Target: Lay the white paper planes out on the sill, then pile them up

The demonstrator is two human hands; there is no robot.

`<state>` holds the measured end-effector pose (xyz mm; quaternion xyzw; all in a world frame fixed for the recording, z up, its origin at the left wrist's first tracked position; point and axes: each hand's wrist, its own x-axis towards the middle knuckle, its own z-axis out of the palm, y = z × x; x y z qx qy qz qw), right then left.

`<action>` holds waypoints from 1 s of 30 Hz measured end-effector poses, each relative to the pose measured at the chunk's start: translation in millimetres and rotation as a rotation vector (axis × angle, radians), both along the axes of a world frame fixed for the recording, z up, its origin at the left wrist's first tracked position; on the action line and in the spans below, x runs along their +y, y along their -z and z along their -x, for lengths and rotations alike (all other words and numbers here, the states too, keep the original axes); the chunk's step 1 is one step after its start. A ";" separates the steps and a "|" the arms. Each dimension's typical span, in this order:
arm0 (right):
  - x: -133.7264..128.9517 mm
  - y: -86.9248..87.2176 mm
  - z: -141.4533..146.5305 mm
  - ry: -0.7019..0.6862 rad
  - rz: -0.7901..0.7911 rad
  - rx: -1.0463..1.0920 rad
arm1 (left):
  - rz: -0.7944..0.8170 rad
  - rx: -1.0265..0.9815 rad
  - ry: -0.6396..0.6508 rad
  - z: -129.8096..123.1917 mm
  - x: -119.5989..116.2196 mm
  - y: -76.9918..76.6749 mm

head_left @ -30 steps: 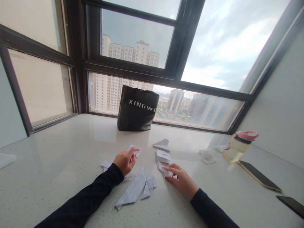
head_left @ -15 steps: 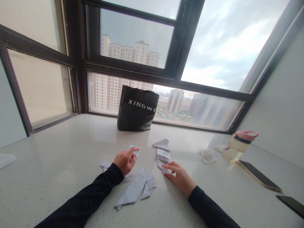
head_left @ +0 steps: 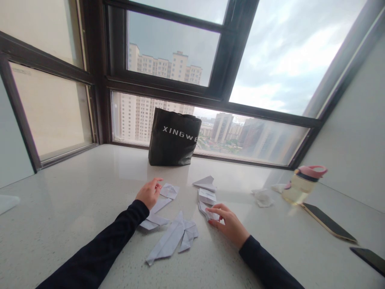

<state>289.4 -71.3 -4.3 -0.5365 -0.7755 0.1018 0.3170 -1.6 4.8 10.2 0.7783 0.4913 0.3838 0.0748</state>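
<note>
Several folded white papers lie on the pale speckled surface. My left hand (head_left: 149, 193) is apart from them in part, its fingers loosely spread beside a small folded paper (head_left: 169, 191) and above a longer folded strip (head_left: 156, 214). Nothing shows between its fingers. At the right, my right hand (head_left: 227, 224) rests its thumb and fingers on a folded paper (head_left: 204, 210). Just beyond that lie a creased rectangle (head_left: 207, 196) and a pointed folded sheet (head_left: 205, 183). Nearest to me, between my forearms, is a large folded piece (head_left: 168, 239) with a smaller folded one (head_left: 189, 235) against it.
A black bag (head_left: 174, 138) stands at the back by the window. To the right are crumpled tissue (head_left: 263, 198), a bottle with a pink lid (head_left: 301, 185), a phone (head_left: 329, 222) and another dark flat object (head_left: 369, 257).
My left hand has moved left and slightly up, off the small folded paper, uncovering it and more of the strip. My right hand has barely moved.
</note>
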 end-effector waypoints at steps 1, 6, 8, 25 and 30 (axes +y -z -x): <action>-1.0 -1.3 0.5 -0.003 -0.009 0.007 | 0.006 0.064 -0.001 -0.4 1.1 3.5; -8.4 -12.3 5.3 -0.027 -0.052 0.002 | 0.082 0.264 0.058 -5.8 -4.9 10.2; -12.1 -18.3 9.2 -0.036 -0.075 -0.001 | 0.109 0.289 0.033 -6.5 -7.5 8.1; 22.5 -27.9 107.5 0.028 0.166 -0.147 | 0.141 0.460 -0.001 -8.7 -13.8 6.4; 18.6 -18.9 106.0 0.009 0.135 -0.229 | 0.105 0.450 0.072 -11.3 -11.7 10.9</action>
